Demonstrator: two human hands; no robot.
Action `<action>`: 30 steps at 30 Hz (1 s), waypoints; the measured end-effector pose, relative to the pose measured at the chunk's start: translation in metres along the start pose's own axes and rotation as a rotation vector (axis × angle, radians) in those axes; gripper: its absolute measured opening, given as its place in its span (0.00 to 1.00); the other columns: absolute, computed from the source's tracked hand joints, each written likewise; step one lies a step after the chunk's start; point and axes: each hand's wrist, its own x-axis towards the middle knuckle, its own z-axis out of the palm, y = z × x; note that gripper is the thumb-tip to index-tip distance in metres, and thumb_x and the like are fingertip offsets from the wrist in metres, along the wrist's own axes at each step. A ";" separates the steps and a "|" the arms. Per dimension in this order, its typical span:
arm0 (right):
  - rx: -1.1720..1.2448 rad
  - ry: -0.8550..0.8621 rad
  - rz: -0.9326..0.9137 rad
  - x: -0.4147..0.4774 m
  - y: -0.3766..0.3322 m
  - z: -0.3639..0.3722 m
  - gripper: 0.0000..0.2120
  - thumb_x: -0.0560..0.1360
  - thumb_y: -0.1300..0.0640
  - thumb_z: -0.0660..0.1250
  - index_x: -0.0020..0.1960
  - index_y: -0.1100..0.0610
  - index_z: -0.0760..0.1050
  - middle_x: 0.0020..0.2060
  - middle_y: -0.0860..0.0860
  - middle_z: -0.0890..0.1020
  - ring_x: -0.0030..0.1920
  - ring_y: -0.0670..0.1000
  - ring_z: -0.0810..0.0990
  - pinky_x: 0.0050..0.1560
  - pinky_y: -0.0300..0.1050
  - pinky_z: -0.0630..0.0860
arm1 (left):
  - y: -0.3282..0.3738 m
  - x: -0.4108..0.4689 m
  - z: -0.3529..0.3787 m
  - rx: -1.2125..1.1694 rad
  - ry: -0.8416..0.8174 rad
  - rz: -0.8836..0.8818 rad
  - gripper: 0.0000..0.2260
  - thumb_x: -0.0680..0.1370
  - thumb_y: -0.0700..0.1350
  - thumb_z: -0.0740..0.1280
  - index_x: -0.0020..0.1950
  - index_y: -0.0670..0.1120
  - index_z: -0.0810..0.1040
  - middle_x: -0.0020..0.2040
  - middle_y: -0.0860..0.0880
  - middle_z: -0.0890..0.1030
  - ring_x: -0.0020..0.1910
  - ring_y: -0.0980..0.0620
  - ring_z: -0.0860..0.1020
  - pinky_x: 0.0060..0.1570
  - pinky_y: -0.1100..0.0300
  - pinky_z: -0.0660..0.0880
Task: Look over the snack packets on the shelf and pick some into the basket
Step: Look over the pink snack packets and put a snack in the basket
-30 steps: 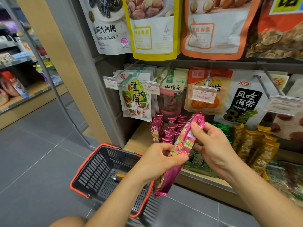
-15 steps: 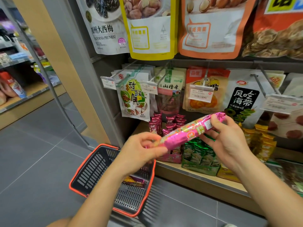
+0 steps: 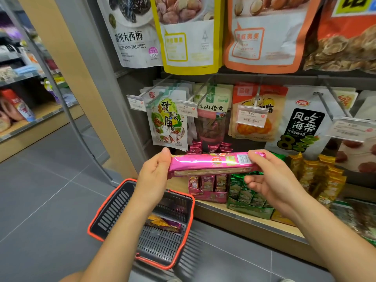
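The long pink snack packet [image 3: 211,164] has swung from steeply tilted to level, left hand [image 3: 154,176] and right hand [image 3: 270,180] each gripping an end; it is being read above the basket [image 3: 105,212], probably before dropping in

The top row of bags [image 3: 262,33] is cut off by the upper edge. The price tags [image 3: 251,117] are too small to read (mostly). The basket's [image 3: 105,216] near corner blurs, perhaps from motion.

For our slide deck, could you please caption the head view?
Both hands, left hand and right hand, hold a pink snack packet level above the orange-rimmed basket.
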 end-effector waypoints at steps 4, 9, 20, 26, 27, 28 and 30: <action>0.035 0.051 -0.029 0.002 -0.001 -0.002 0.11 0.76 0.48 0.68 0.44 0.55 0.76 0.43 0.55 0.83 0.41 0.51 0.84 0.34 0.41 0.79 | 0.001 0.003 -0.013 -0.158 -0.136 -0.027 0.09 0.81 0.51 0.62 0.52 0.56 0.82 0.46 0.53 0.83 0.43 0.51 0.78 0.39 0.60 0.72; -0.008 0.050 -0.086 0.002 0.006 -0.002 0.10 0.75 0.58 0.69 0.55 0.49 0.75 0.52 0.57 0.80 0.48 0.54 0.85 0.43 0.48 0.82 | 0.007 0.000 -0.016 -0.323 -0.093 -0.083 0.15 0.76 0.34 0.68 0.51 0.55 0.84 0.51 0.49 0.84 0.54 0.47 0.82 0.47 0.52 0.81; -0.055 0.031 -0.111 -0.001 0.006 0.000 0.03 0.75 0.63 0.69 0.44 0.56 0.80 0.46 0.57 0.83 0.47 0.53 0.85 0.43 0.46 0.82 | 0.011 0.000 -0.015 -0.080 0.062 -0.034 0.03 0.73 0.43 0.74 0.43 0.52 0.84 0.37 0.57 0.84 0.38 0.61 0.82 0.28 0.71 0.73; 0.014 -0.009 -0.123 -0.005 0.005 0.007 0.08 0.71 0.59 0.71 0.50 0.53 0.80 0.41 0.52 0.86 0.45 0.51 0.86 0.41 0.45 0.82 | -0.001 0.005 -0.017 0.329 0.019 -0.005 0.06 0.75 0.42 0.72 0.40 0.53 0.81 0.38 0.55 0.83 0.41 0.57 0.80 0.38 0.58 0.77; 0.012 0.001 -0.132 -0.005 0.005 0.007 0.09 0.71 0.59 0.71 0.51 0.54 0.79 0.40 0.52 0.86 0.45 0.51 0.85 0.42 0.44 0.82 | -0.002 0.004 -0.016 0.410 0.005 0.026 0.05 0.76 0.43 0.71 0.42 0.54 0.80 0.39 0.57 0.82 0.42 0.58 0.79 0.40 0.59 0.76; 0.000 0.017 -0.152 -0.005 0.004 0.007 0.08 0.72 0.59 0.71 0.51 0.54 0.79 0.40 0.52 0.86 0.44 0.51 0.85 0.43 0.45 0.81 | -0.002 0.002 -0.014 0.490 -0.022 0.075 0.04 0.76 0.45 0.70 0.44 0.55 0.80 0.41 0.58 0.82 0.43 0.59 0.79 0.42 0.60 0.75; -0.036 0.042 -0.201 -0.006 0.004 0.007 0.05 0.74 0.61 0.71 0.49 0.54 0.80 0.40 0.52 0.86 0.43 0.50 0.85 0.44 0.45 0.81 | -0.002 -0.004 -0.005 0.603 -0.114 0.183 0.08 0.76 0.51 0.69 0.55 0.58 0.80 0.49 0.61 0.83 0.48 0.59 0.79 0.48 0.59 0.76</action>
